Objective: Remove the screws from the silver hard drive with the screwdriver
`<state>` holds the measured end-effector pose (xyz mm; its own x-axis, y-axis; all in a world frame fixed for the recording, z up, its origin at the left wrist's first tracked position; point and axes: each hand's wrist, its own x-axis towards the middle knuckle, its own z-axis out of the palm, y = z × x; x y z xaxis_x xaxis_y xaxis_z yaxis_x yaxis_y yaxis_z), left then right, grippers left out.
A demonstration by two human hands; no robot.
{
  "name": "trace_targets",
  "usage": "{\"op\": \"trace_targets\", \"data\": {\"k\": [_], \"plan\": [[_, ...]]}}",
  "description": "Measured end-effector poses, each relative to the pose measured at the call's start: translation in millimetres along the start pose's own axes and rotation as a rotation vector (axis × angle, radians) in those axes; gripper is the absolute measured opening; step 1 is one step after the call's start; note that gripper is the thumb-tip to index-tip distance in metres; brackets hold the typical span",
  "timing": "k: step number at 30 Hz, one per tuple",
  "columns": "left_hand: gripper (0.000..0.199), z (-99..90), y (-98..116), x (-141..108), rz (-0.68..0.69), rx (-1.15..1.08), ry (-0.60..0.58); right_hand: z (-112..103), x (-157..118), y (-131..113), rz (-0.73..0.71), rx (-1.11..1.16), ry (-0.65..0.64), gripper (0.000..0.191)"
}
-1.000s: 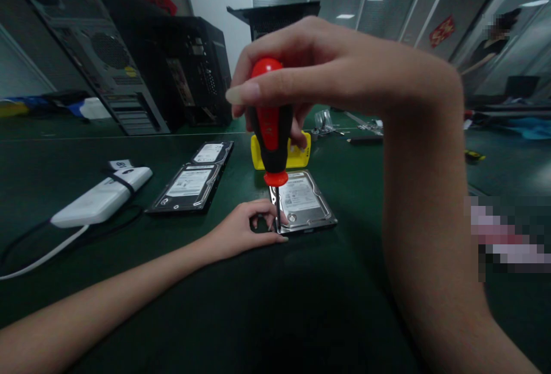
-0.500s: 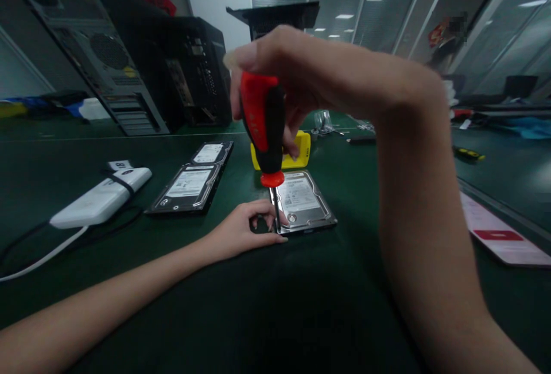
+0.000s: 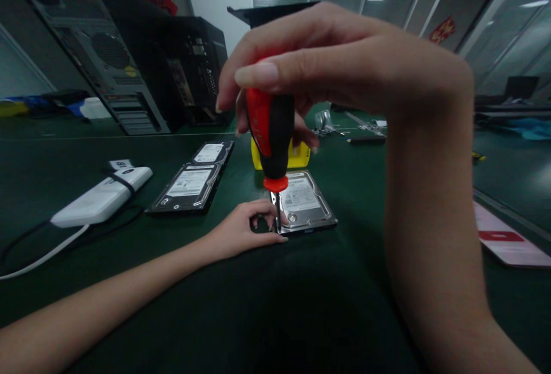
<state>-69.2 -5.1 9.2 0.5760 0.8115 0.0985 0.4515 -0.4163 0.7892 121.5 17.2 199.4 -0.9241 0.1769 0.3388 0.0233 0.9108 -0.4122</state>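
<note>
A silver hard drive lies label up on the dark green table. My left hand grips its near left corner with thumb and fingers. Above the drive, my right hand is wrapped over the top of a red and black screwdriver, which stands nearly upright. The screwdriver's tip meets the drive's near left corner, beside my left fingers; any screw there is too small to make out. Behind the drive sits a yellow object, partly hidden by the screwdriver and my right fingers.
Two more hard drives lie to the left, near a white power strip with cables. Black computer cases stand at the back left. Small metal parts lie behind, and a pink and white board is at the right.
My right hand has shifted its hold over the screwdriver's top, its wrist moving right. The handle has moved slightly right, while the tip stays at the drive's corner. My left hand has not moved.
</note>
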Motion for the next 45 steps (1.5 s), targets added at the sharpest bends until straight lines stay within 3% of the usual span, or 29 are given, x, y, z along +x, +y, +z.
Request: {"op": "trace_targets", "data": {"k": [6, 16, 26, 32, 38, 45], "plan": [[0.028, 0.6, 1.0, 0.6, -0.001, 0.000, 0.009, 2.5, 3.7, 0.0, -0.017, -0.133, 0.066, 0.024], [0.027, -0.1, 0.8, 0.9, 0.020, -0.007, 0.009, 2.5, 4.7, -0.3, -0.007, -0.120, 0.079, 0.017], [0.027, -0.4, 3.5, 1.3, 0.010, 0.006, 0.002, 2.6, 4.6, 2.3, 0.014, -0.187, 0.083, 0.022], [0.027, 0.1, 4.4, 1.1, 0.020, -0.008, 0.005, 1.6, 5.4, 1.8, 0.008, -0.217, 0.036, 0.025], [0.026, -1.3, 0.8, 0.7, 0.013, 0.012, 0.014, 0.7, 3.1, -2.7, 0.221, -0.128, 0.044, 0.036], [0.025, -3.1, -1.6, 0.3, 0.011, -0.011, 0.003, -4.4, 2.9, -2.5, 0.132, -0.113, -0.028, 0.033]]}}
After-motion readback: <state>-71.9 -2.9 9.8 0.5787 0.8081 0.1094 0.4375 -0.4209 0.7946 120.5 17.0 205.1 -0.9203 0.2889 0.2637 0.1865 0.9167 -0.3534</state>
